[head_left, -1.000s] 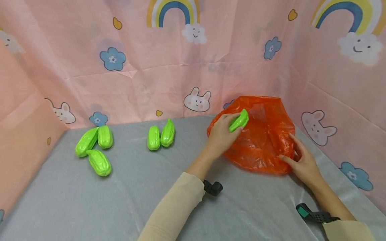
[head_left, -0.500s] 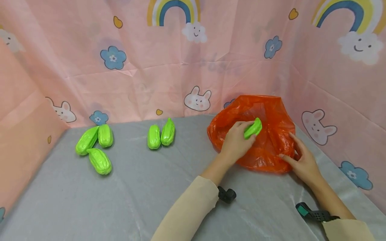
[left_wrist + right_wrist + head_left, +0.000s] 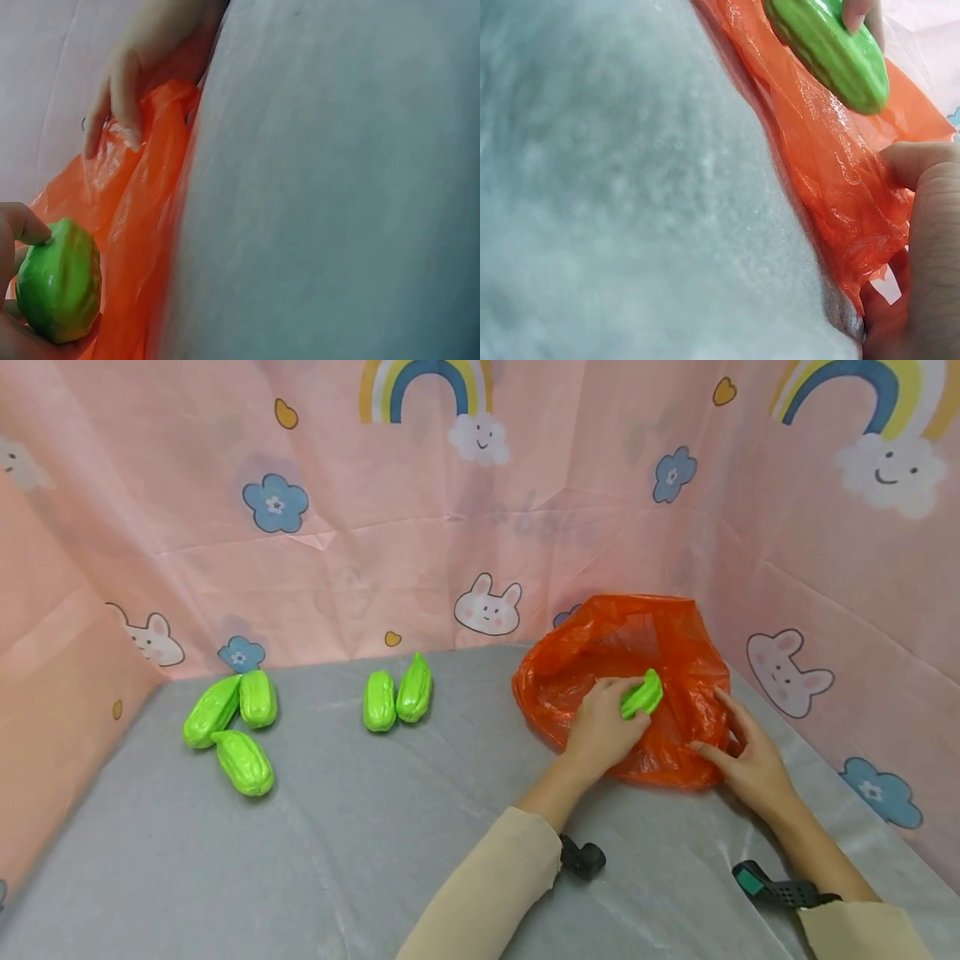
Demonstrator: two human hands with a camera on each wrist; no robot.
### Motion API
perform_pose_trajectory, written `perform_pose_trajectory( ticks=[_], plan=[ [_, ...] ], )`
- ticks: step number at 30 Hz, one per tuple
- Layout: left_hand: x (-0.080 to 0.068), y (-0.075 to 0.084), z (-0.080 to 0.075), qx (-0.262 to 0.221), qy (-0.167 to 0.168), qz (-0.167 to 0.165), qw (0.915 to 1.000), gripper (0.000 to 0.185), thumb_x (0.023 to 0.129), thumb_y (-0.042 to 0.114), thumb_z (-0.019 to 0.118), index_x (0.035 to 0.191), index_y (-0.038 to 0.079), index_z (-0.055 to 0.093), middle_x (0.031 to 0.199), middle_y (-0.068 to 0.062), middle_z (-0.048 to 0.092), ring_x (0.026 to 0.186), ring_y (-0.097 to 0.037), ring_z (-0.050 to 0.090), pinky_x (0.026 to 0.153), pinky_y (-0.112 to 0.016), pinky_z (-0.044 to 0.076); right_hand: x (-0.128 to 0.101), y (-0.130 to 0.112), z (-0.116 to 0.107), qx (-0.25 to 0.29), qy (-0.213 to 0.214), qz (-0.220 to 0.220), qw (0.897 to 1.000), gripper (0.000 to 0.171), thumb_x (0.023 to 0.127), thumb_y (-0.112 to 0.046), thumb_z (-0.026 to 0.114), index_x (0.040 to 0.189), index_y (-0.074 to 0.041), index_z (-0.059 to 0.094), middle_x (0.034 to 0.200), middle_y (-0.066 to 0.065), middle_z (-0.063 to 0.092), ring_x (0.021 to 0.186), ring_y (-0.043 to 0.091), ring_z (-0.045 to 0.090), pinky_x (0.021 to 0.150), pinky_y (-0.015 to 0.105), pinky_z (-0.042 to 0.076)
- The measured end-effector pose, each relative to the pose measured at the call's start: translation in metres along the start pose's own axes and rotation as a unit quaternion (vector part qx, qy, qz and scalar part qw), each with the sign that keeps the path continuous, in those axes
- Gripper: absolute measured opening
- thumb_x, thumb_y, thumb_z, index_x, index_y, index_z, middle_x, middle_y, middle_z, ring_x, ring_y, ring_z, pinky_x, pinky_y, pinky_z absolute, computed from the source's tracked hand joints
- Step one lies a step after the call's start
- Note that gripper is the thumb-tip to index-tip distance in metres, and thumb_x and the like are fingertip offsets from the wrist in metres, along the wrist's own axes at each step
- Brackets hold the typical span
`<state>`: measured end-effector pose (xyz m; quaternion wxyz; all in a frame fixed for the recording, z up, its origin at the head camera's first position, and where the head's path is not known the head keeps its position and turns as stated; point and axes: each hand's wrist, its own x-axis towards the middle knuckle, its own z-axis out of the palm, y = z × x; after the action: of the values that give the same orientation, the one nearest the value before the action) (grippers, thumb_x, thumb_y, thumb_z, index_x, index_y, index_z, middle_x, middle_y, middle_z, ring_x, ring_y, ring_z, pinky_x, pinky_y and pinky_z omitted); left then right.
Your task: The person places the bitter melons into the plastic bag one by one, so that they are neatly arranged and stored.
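One ribbed green piece (image 3: 642,695): my left grip (image 3: 606,727) is pinching it between thumb and fingers, the piece lying just right of my knuckles, its long axis slanting away and rightward. One orange bag (image 3: 678,702): its gaping mouth is spreading around that piece in the head view, depth unclear, while my right grip (image 3: 753,768), farther off, is pinching the right edge.
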<state>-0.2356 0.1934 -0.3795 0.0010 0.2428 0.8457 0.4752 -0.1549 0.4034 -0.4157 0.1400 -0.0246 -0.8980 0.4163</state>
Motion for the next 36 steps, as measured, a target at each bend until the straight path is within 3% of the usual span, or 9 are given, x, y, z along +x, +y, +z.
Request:
perform_pose_trajectory(
  ticks=[3,6,11,14,17,19,27,34,36],
  plan=[
    [0.000,0.002,0.005,0.014,-0.001,-0.002,0.9999,0.045,0.094,0.024,0.070,0.138,0.028,0.063,0.132,0.005,0.062,0.098,-0.006,0.058,0.087,-0.017,0.051,0.001,0.000,0.000,0.001,0.000,-0.002,1.000,0.083,0.099,-0.023,0.066,0.164,-0.030,0.014,0.168,0.019,0.022,0.147,0.047,0.030,0.099,-0.001,0.030],
    [0.000,0.003,0.009,0.023,0.000,-0.004,0.9997,0.043,0.094,0.025,0.070,0.137,0.029,0.064,0.131,0.006,0.063,0.099,-0.005,0.059,0.086,-0.017,0.051,0.000,0.001,-0.001,-0.004,0.000,0.003,1.000,0.083,0.099,-0.024,0.065,0.164,-0.030,0.014,0.168,0.019,0.022,0.146,0.048,0.031,0.105,0.004,0.031],
    [-0.002,0.003,0.015,0.021,0.000,-0.005,0.9998,0.041,0.095,0.026,0.070,0.135,0.027,0.066,0.129,0.005,0.065,0.101,-0.005,0.060,0.087,-0.017,0.051,-0.001,0.001,-0.001,-0.006,-0.001,0.009,1.000,0.084,0.099,-0.025,0.065,0.164,-0.030,0.013,0.168,0.019,0.021,0.147,0.049,0.029,0.121,0.032,0.032],
    [-0.003,0.002,0.018,0.025,0.001,-0.005,0.9997,0.040,0.094,0.026,0.071,0.134,0.026,0.067,0.129,0.005,0.066,0.104,-0.006,0.061,0.089,-0.017,0.051,0.000,0.001,-0.001,-0.004,0.000,0.005,1.000,0.083,0.098,-0.024,0.066,0.164,-0.029,0.014,0.168,0.019,0.021,0.147,0.049,0.028,0.119,0.023,0.032],
    [-0.003,0.001,0.022,0.033,0.004,-0.004,0.9994,0.040,0.093,0.025,0.073,0.133,0.026,0.068,0.130,0.005,0.066,0.105,-0.006,0.062,0.089,-0.017,0.050,0.000,0.001,0.000,-0.004,0.003,-0.003,1.000,0.083,0.098,-0.023,0.067,0.164,-0.029,0.015,0.168,0.019,0.022,0.147,0.045,0.031,0.103,0.002,0.030],
    [-0.002,0.000,0.024,0.039,0.006,-0.005,0.9992,0.040,0.092,0.026,0.073,0.132,0.027,0.068,0.130,0.006,0.066,0.104,-0.005,0.062,0.088,-0.017,0.050,0.000,0.001,0.000,-0.003,0.005,-0.007,1.000,0.083,0.098,-0.022,0.067,0.163,-0.029,0.016,0.167,0.020,0.023,0.147,0.043,0.032,0.097,-0.003,0.029],
    [-0.005,-0.004,0.032,0.057,0.010,-0.011,0.9983,0.040,0.092,0.025,0.074,0.132,0.028,0.068,0.128,0.007,0.066,0.100,-0.003,0.063,0.085,-0.017,0.051,0.001,0.002,0.001,0.002,0.002,-0.009,1.000,0.083,0.098,-0.021,0.067,0.164,-0.026,0.015,0.168,0.020,0.021,0.148,0.044,0.030,0.100,-0.002,0.028],
    [-0.004,-0.005,0.034,0.078,0.009,-0.008,0.9969,0.041,0.092,0.028,0.074,0.132,0.031,0.067,0.129,0.008,0.065,0.102,-0.003,0.064,0.084,-0.017,0.051,0.001,0.004,0.001,-0.001,0.006,-0.013,1.000,0.083,0.098,-0.021,0.067,0.164,-0.026,0.017,0.168,0.018,0.021,0.151,0.025,0.033,0.095,-0.005,0.028],
    [-0.004,-0.005,0.034,0.078,0.007,-0.008,0.9969,0.041,0.092,0.029,0.074,0.132,0.032,0.067,0.129,0.008,0.065,0.101,-0.002,0.063,0.082,-0.016,0.050,0.000,0.004,0.000,-0.001,0.005,-0.010,1.000,0.083,0.098,-0.021,0.067,0.163,-0.027,0.017,0.168,0.017,0.021,0.151,0.026,0.031,0.098,-0.003,0.028]
  ],
)
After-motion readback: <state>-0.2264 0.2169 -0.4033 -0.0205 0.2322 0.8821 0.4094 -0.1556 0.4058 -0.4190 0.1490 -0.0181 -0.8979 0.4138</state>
